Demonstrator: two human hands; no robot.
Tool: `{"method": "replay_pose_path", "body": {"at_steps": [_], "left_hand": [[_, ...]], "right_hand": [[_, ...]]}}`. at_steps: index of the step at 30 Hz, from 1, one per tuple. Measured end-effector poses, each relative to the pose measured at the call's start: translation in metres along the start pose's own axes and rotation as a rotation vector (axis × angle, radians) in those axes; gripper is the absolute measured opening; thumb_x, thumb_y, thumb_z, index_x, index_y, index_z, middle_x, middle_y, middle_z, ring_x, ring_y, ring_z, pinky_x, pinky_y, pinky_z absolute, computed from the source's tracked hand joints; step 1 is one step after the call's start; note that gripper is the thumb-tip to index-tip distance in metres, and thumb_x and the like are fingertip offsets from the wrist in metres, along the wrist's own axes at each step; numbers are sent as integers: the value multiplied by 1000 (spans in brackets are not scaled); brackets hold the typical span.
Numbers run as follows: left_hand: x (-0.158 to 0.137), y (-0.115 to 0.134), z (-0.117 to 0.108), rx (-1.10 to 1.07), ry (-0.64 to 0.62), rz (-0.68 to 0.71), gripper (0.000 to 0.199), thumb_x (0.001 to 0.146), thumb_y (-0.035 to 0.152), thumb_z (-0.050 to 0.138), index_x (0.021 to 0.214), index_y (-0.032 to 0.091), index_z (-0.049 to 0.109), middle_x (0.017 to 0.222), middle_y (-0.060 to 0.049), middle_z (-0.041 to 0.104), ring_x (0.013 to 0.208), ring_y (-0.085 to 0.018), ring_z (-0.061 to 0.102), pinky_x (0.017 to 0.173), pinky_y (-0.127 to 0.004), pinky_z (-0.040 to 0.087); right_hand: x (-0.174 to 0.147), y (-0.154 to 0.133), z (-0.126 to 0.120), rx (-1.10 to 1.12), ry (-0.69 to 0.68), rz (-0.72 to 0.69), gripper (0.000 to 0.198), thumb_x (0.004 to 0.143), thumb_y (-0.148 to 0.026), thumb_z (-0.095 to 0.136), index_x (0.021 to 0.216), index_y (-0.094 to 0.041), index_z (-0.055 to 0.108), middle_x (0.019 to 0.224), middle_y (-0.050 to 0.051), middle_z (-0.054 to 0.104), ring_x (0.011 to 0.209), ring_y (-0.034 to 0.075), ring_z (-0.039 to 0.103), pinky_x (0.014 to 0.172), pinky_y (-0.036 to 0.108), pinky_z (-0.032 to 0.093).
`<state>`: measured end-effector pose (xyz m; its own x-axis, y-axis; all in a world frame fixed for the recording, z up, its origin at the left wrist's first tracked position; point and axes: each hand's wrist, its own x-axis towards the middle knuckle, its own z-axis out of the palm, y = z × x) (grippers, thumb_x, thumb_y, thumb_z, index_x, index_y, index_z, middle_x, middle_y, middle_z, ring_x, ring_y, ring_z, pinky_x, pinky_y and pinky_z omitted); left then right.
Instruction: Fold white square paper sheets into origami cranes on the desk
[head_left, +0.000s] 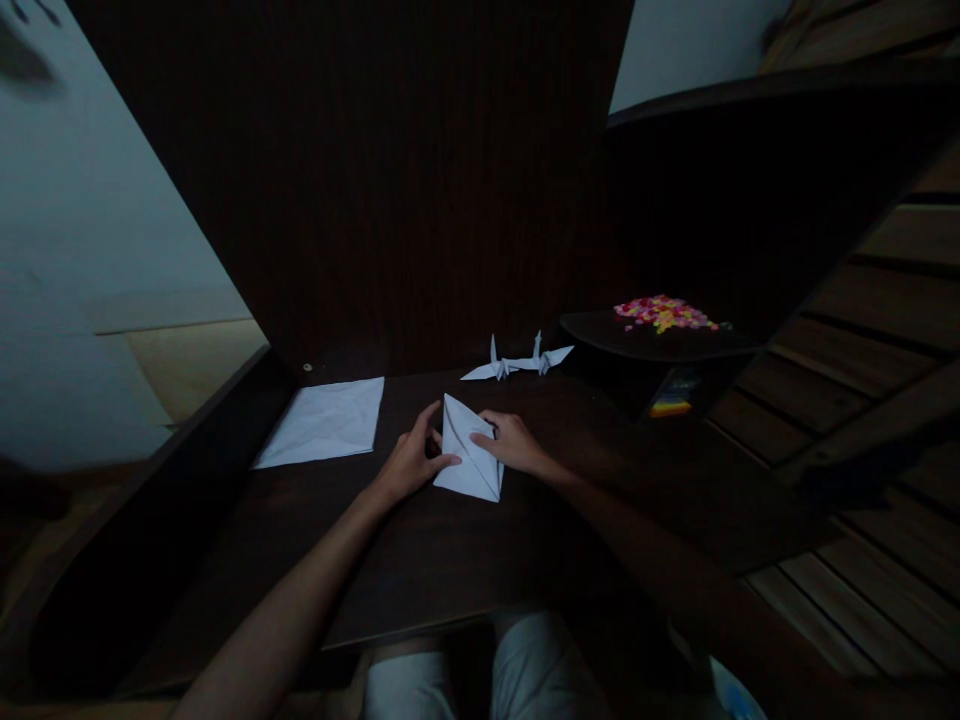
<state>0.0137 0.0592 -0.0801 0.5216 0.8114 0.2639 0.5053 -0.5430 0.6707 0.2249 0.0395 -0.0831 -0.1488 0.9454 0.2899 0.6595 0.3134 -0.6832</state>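
Note:
A white sheet of paper folded into a pointed, creased shape (466, 462) is held up a little over the dark table, directly in front of me. My left hand (411, 455) has it at the left edge, thumb on the near face and index finger raised beside the upper edge. On the right side, my right hand (514, 442) pinches the paper, its thumb on the front and the other fingers partly hidden behind. Just beyond stand two folded white paper cranes (517, 366) side by side.
Flat white paper sheets (326, 420) lie left on the dark wooden table (420, 560). A small corner shelf (667, 345) at right carries a pile of colourful small pieces (664, 312). A tall dark panel (390, 200) rises behind, and a raised side board (157, 520) borders the left.

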Motion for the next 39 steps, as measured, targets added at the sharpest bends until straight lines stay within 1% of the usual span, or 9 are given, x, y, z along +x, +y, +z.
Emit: {"method": "replay_pose_path", "body": {"at_steps": [4, 8, 11, 14, 20, 24, 27, 29, 39], "left_hand": [[1, 0, 0, 0, -3, -15, 86, 73, 35, 67, 143, 20, 20, 78, 3, 60, 72, -17, 62, 72, -30, 47], [1, -1, 0, -5, -5, 2, 70, 80, 30, 58, 139, 19, 23, 79, 2, 59, 72, -17, 61, 71, -29, 46], [1, -2, 2, 2, 40, 16, 53, 81, 28, 55, 127, 19, 31, 82, 0, 57, 74, -16, 60, 71, -29, 46], [1, -3, 3, 6, 77, 29, 38, 81, 28, 55, 111, 19, 34, 83, 0, 54, 72, -15, 58, 68, -28, 45], [-1, 0, -1, 84, 104, 33, 20, 82, 28, 53, 93, 21, 38, 79, 1, 53, 67, -15, 55, 65, -28, 43], [0, 1, -2, 131, 56, 141, 3, 84, 22, 48, 85, 20, 47, 82, -2, 56, 75, -16, 55, 72, -29, 43], [1, -2, 0, 149, 45, 180, 10, 85, 21, 47, 91, 18, 54, 85, -3, 56, 77, -16, 54, 73, -30, 43], [1, -4, 1, 158, 41, 181, 15, 86, 24, 49, 97, 18, 56, 85, -3, 55, 76, -16, 54, 72, -29, 44], [1, -5, 3, 142, 27, 185, 31, 81, 25, 57, 111, 18, 51, 87, -1, 51, 74, -15, 51, 72, -28, 44]], "right_hand": [[-1, -3, 0, 85, 2, 26, 21, 79, -31, 58, 93, -16, 63, 85, 4, 67, 73, 16, 59, 65, 25, 42], [-1, -5, -1, 217, 18, 55, 26, 81, -32, 53, 97, -15, 63, 89, 5, 67, 79, 17, 61, 70, 26, 43], [-1, -4, -4, 251, 12, 59, 26, 83, -26, 45, 99, -17, 64, 87, 3, 67, 80, 17, 60, 72, 26, 42], [-1, -2, -4, 288, 13, 25, 31, 81, -18, 38, 97, -19, 64, 95, 2, 67, 87, 17, 59, 76, 26, 42], [2, 8, 5, 448, -45, 106, 36, 70, -9, 43, 100, -19, 61, 87, 2, 68, 73, 14, 59, 62, 21, 43], [3, 11, 7, 546, -55, 127, 39, 66, -8, 42, 99, -18, 60, 85, 2, 69, 68, 13, 58, 55, 20, 40], [4, 11, 6, 604, -59, 137, 39, 65, -8, 40, 98, -17, 59, 80, 1, 68, 61, 12, 56, 51, 19, 36], [5, 12, 7, 610, -42, 124, 35, 67, -9, 40, 96, -16, 59, 76, 0, 67, 61, 12, 55, 54, 20, 38], [6, 8, 12, 647, -25, 192, 23, 70, -13, 54, 92, -18, 57, 78, 0, 64, 69, 12, 60, 61, 22, 45]]}}
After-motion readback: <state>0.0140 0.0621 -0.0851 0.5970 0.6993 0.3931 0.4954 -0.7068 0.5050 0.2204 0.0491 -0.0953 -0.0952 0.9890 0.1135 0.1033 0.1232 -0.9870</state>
